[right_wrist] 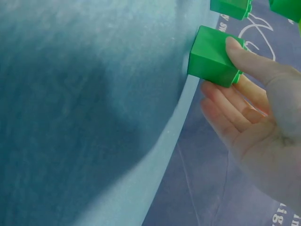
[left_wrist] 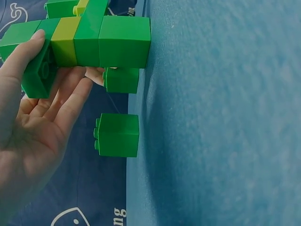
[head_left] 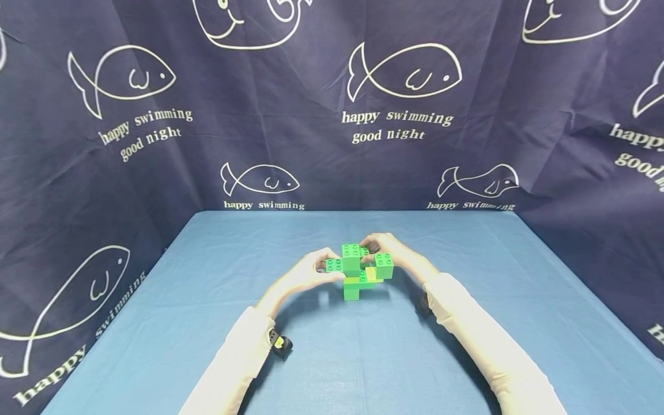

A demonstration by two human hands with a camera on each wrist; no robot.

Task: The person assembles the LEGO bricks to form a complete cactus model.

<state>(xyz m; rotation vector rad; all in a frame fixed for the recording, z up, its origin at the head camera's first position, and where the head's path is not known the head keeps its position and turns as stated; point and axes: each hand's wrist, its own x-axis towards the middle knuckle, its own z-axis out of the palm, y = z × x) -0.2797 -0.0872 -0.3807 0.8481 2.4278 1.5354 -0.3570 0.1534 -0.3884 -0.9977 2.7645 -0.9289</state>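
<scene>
An upright structure of green and yellow toy building bricks (left_wrist: 124, 42) stands near the middle of the table, with side pieces sticking out. My left hand (head_left: 306, 272) grips it from the left, the thumb lying on a green side brick (left_wrist: 36, 77) and the fingers underneath or behind. Behind the structure, my right hand (head_left: 390, 249) pinches a single green brick (right_wrist: 214, 55) between thumb and fingers, close to the table. Another green brick (left_wrist: 117, 135), studs upward, is beside it and apart from the structure; the left hand appears to hide it in the head view.
A blue cloth (head_left: 342, 357) covers the table. Dark blue fabric (head_left: 332, 150) printed with white fish and lettering hangs along the back and both sides. Black wrist cameras (head_left: 281, 344) sit under the pale sleeves.
</scene>
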